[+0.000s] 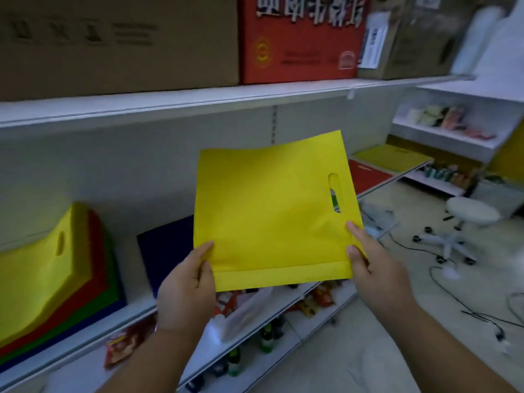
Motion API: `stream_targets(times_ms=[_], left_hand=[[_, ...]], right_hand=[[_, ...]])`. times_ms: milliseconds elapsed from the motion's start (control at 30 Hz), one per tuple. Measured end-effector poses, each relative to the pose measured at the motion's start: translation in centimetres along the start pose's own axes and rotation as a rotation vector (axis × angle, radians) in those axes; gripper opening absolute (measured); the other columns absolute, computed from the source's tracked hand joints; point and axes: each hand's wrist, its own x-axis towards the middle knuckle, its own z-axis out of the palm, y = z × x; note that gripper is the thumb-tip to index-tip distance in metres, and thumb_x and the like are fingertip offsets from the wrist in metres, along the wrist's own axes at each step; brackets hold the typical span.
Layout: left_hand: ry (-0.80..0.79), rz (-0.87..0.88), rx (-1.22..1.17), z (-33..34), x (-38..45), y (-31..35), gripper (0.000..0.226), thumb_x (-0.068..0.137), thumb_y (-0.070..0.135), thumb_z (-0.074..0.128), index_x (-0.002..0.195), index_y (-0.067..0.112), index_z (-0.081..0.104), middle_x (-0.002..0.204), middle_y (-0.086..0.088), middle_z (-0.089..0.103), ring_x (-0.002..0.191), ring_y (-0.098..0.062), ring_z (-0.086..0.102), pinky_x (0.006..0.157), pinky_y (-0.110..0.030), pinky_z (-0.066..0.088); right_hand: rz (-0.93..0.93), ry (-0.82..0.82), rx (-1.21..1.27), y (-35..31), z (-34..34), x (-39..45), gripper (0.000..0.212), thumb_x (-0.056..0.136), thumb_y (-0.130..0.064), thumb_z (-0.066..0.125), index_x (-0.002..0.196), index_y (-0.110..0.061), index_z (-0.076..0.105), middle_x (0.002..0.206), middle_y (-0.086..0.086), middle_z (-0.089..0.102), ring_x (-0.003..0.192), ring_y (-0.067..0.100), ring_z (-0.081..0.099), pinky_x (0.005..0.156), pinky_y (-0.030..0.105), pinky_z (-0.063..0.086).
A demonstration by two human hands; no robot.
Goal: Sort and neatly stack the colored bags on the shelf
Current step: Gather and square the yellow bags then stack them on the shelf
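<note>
Nearest the camera, one yellow bag (272, 217) is pinched by its lower corners, left hand (185, 290) and right hand (374, 268) each closing its grip with thumb on top. Behind it on the shelf (136, 310), one dark blue bag (164, 251) lies flat, and at the left one mixed stack (54, 273) is seen in four colours.

A yellow bag (269, 217) is held flat in front of the shelf (141, 310), pinched at its lower corners by the left hand (187, 290) and right hand (374, 268). On the shelf a mixed stack (56, 273) is seen at left, a blue bag (167, 251) behind, and red (365, 174) and yellow (394, 158) stacks at right.
</note>
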Motion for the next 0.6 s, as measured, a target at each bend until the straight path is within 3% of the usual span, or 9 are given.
stream_targets(times_ms=[67, 100, 167, 233, 300, 400, 467, 533, 600], left_hand=[[-0.043, 0.035, 0.01, 5.1, 0.5, 3.4, 0.037, 0.098, 0.016, 0.051, 0.132, 0.03, 0.059, 0.064, 0.003, 0.059, 0.046, -0.02, 0.044, 0.044, -0.03, 0.032], [-0.052, 0.042, 0.005, 7.5, 1.0, 5.0, 0.037, 0.098, 0.016, 0.051, 0.131, 0.03, 0.06, 0.064, 0.002, 0.059, 0.048, -0.02, 0.045, 0.044, -0.03, 0.032], [-0.069, 0.042, -0.005, 12.0, 2.0, 7.6, 0.037, 0.097, 0.017, 0.053, 0.13, 0.03, 0.062, 0.068, 0.001, 0.061, 0.053, -0.019, 0.05, 0.047, -0.03, 0.035], [-0.095, 0.059, 0.012, 16.1, 3.2, 9.6, 0.037, 0.096, 0.018, 0.054, 0.129, 0.031, 0.063, 0.072, 0.001, 0.064, 0.055, -0.019, 0.053, 0.048, -0.029, 0.036], [-0.124, 0.065, 0.022, 19.8, 4.5, 10.8, 0.036, 0.096, 0.017, 0.054, 0.128, 0.033, 0.062, 0.065, 0.002, 0.062, 0.051, -0.019, 0.051, 0.046, -0.027, 0.035], [-0.172, 0.058, -0.004, 25.8, 7.0, 12.1, 0.036, 0.096, 0.019, 0.054, 0.127, 0.035, 0.062, 0.058, 0.0, 0.058, 0.046, -0.019, 0.047, 0.044, -0.026, 0.032], [-0.196, 0.074, -0.039, 30.5, 9.4, 13.3, 0.038, 0.095, 0.018, 0.055, 0.127, 0.035, 0.063, 0.061, 0.001, 0.06, 0.047, -0.019, 0.047, 0.045, -0.028, 0.035], [-0.236, 0.099, -0.064, 35.4, 11.9, 15.0, 0.038, 0.094, 0.016, 0.057, 0.127, 0.034, 0.063, 0.063, 0.001, 0.059, 0.047, -0.016, 0.044, 0.046, -0.028, 0.035], [-0.286, 0.112, -0.089, 39.9, 14.2, 17.4, 0.038, 0.094, 0.016, 0.056, 0.127, 0.035, 0.063, 0.066, 0.001, 0.059, 0.046, -0.014, 0.042, 0.046, -0.028, 0.037]], right_hand=[[0.063, 0.036, -0.038, 4.6, -3.2, 1.2, 0.045, 0.1, -0.036, 0.045, 0.141, -0.052, 0.036, 0.098, 0.016, 0.07, 0.071, 0.031, 0.061, 0.057, 0.039, 0.05], [0.083, 0.055, -0.045, 6.7, -4.7, 1.8, 0.045, 0.1, -0.035, 0.045, 0.14, -0.055, 0.035, 0.095, 0.018, 0.068, 0.073, 0.029, 0.061, 0.058, 0.036, 0.049], [0.131, 0.08, -0.054, 10.3, -7.2, 3.3, 0.044, 0.1, -0.036, 0.046, 0.14, -0.053, 0.038, 0.076, 0.005, 0.066, 0.064, 0.02, 0.058, 0.052, 0.03, 0.042], [0.169, 0.107, -0.061, 13.5, -8.8, 5.1, 0.044, 0.099, -0.034, 0.047, 0.141, -0.047, 0.042, 0.055, -0.008, 0.046, 0.049, 0.008, 0.045, 0.045, 0.019, 0.032], [0.195, 0.124, -0.075, 16.7, -9.4, 6.9, 0.044, 0.1, -0.032, 0.048, 0.141, -0.043, 0.042, 0.054, -0.016, 0.035, 0.047, 0.003, 0.043, 0.045, 0.015, 0.033], [0.226, 0.131, -0.104, 21.4, -9.5, 10.4, 0.045, 0.099, -0.034, 0.048, 0.143, -0.043, 0.041, 0.086, -0.011, 0.067, 0.056, 0.001, 0.05, 0.05, 0.018, 0.034], [0.26, 0.145, -0.113, 25.1, -9.8, 13.1, 0.043, 0.1, -0.036, 0.046, 0.143, -0.043, 0.041, 0.124, -0.003, 0.066, 0.079, 0.013, 0.062, 0.061, 0.026, 0.039], [0.308, 0.17, -0.117, 28.3, -10.9, 16.0, 0.043, 0.1, -0.034, 0.048, 0.143, -0.041, 0.042, 0.135, -0.002, 0.059, 0.099, 0.023, 0.063, 0.07, 0.028, 0.041], [0.365, 0.191, -0.11, 31.0, -12.9, 18.6, 0.044, 0.099, -0.029, 0.051, 0.142, -0.039, 0.044, 0.133, 0.0, 0.061, 0.1, 0.025, 0.063, 0.075, 0.032, 0.047]])
